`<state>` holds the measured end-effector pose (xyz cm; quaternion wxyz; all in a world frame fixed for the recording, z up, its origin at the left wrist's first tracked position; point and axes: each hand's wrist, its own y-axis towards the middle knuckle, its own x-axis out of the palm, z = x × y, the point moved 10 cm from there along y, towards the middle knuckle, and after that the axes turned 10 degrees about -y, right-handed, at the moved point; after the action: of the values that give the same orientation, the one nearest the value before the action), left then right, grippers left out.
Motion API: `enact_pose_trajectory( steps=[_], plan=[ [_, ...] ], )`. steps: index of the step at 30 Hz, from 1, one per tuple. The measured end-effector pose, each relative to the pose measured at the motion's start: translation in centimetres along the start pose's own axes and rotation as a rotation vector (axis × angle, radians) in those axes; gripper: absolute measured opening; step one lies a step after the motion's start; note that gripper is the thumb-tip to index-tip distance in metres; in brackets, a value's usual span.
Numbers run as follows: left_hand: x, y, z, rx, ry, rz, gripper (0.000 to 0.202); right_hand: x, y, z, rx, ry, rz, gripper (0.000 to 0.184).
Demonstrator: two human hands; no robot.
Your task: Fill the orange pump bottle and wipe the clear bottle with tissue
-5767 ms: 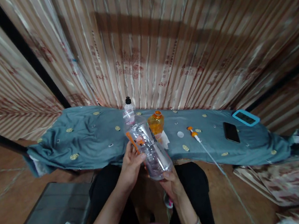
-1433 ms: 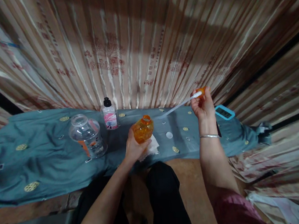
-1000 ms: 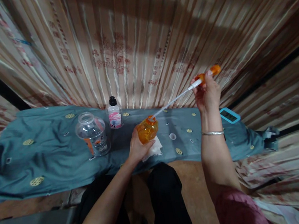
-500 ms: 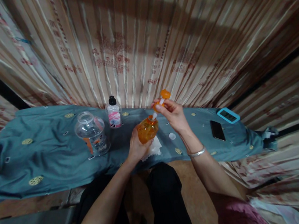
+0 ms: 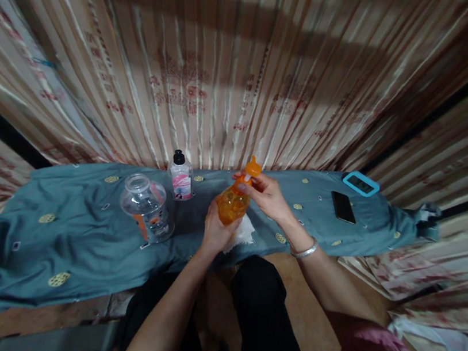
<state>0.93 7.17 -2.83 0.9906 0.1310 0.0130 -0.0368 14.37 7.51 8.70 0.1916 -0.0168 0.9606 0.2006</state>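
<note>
My left hand (image 5: 218, 231) is wrapped round a see-through orange bottle (image 5: 230, 206), which tilts to the right above the cloth. At the bottle's mouth, my right hand (image 5: 266, 195) pinches the orange cap (image 5: 252, 167), whose flip lid with a small spout stands up. The cap's lower ring meets the neck; fingers partly hide the joint, and whether it is threaded on I cannot tell. Beneath the bottle lies a white tissue (image 5: 244, 232) with ragged edges.
A large clear jar (image 5: 149, 219) without a lid stands left, beside a clear bottle (image 5: 181, 178) with a black cap and pink label. To the right lie a dark phone (image 5: 343, 207) and a blue-framed digital clock (image 5: 361, 184). A pleated curtain (image 5: 202, 75) hangs behind the green cloth (image 5: 95, 241).
My right hand has moved down and left, bringing the orange cap with its white stem from above the bottle onto its mouth. The stem has gone inside. My left hand still holds the bottle.
</note>
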Motion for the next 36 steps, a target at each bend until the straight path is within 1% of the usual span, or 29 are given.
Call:
enact_pose_trajectory(
  steps=[6, 10, 13, 16, 19, 20, 24, 32, 36],
  plan=[
    [-0.2, 0.0, -0.1, 0.001, -0.022, 0.008, 0.074, 0.6, 0.3, -0.2, -0.002, -0.029, -0.074, 0.035],
    [-0.2, -0.1, 0.1, -0.001, -0.028, -0.014, 0.073, 0.6, 0.2, -0.5, -0.009, -0.036, -0.115, 0.037],
    [-0.2, -0.1, 0.2, -0.008, -0.021, -0.022, 0.072, 0.5, 0.3, -0.8, -0.014, -0.027, -0.153, 0.041],
    [-0.1, -0.2, 0.2, 0.003, -0.050, -0.031, 0.070, 0.2, 0.5, -0.9, 0.000, -0.020, -0.173, 0.049],
    [0.1, -0.1, 0.0, 0.005, -0.079, -0.038, 0.070, -0.5, 0.6, -0.9, 0.017, -0.036, -0.159, 0.060],
    [0.1, -0.1, -0.1, 0.004, -0.079, -0.037, 0.070, -0.6, 0.6, -0.9, 0.021, -0.046, -0.156, 0.059],
    [0.0, -0.1, -0.1, 0.009, -0.051, -0.020, 0.070, -0.8, 0.5, -1.3, 0.021, -0.073, -0.157, 0.045],
    [0.0, 0.0, -0.4, -0.002, -0.048, -0.017, 0.069, -2.6, 0.7, -4.1, -0.055, -0.111, -0.078, 0.046],
    [0.0, 0.0, -0.3, 0.020, -0.050, -0.020, 0.071, -4.1, 0.4, -5.5, -0.075, -0.193, 0.020, 0.038]
  ],
)
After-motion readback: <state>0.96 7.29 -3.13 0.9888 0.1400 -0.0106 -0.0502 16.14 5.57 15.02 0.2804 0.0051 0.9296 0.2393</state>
